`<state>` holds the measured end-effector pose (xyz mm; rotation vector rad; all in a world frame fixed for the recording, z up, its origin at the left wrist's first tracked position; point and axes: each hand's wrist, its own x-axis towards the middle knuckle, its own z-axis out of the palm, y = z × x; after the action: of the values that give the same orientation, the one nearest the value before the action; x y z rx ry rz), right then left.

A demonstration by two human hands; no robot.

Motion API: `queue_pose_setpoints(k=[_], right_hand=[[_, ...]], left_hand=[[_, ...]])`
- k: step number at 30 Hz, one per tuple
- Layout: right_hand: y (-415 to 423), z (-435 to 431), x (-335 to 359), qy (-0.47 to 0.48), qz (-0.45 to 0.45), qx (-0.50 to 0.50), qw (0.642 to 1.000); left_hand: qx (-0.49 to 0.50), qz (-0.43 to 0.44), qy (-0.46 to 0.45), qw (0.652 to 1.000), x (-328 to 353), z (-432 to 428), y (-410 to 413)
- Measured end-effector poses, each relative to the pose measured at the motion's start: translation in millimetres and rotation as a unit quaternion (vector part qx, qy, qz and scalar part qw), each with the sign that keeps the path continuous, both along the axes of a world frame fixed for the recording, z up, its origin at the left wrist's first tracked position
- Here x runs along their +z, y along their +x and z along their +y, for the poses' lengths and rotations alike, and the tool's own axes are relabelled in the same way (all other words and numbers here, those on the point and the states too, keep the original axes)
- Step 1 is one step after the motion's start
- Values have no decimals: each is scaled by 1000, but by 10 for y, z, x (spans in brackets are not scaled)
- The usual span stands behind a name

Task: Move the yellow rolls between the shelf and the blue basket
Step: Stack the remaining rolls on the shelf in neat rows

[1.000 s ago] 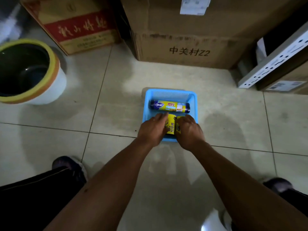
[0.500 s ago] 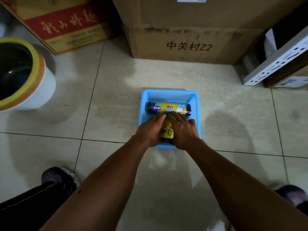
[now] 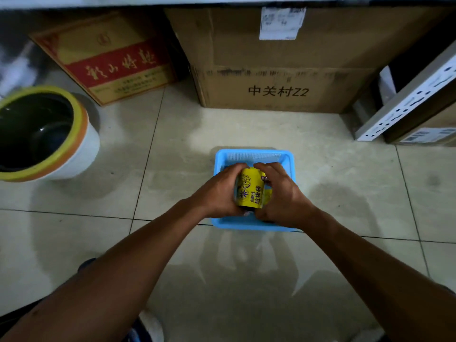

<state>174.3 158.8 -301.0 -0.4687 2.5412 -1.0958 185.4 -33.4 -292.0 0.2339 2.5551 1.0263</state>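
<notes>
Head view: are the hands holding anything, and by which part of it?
Yes: a yellow roll, over the blue basket. The left hand grips its left side, the right hand its right side.

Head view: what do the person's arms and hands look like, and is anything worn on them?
The left arm and right arm are bare to the frame edge, with no sleeves in sight. The left hand and right hand wear no gloves. No watch, bracelet or ring shows.
</notes>
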Motion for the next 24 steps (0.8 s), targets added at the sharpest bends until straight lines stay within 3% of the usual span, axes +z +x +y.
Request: queue_pose_setpoints(k=[4, 10, 16, 24], right_hand=[[-62, 13, 394, 13, 27, 34, 999], [-258, 95, 1147, 23, 90, 42, 995], [-477, 234, 1677, -57, 85, 18, 995], [-1063, 175, 2451, -122, 213, -24, 969]], left_hand=[[-11, 37, 16, 999, 400, 97, -81], [-76, 155, -62, 983, 1036, 87, -235], [-68, 210, -35, 975, 1717, 32, -414], [-55, 371, -27, 927, 2469, 87, -1124]])
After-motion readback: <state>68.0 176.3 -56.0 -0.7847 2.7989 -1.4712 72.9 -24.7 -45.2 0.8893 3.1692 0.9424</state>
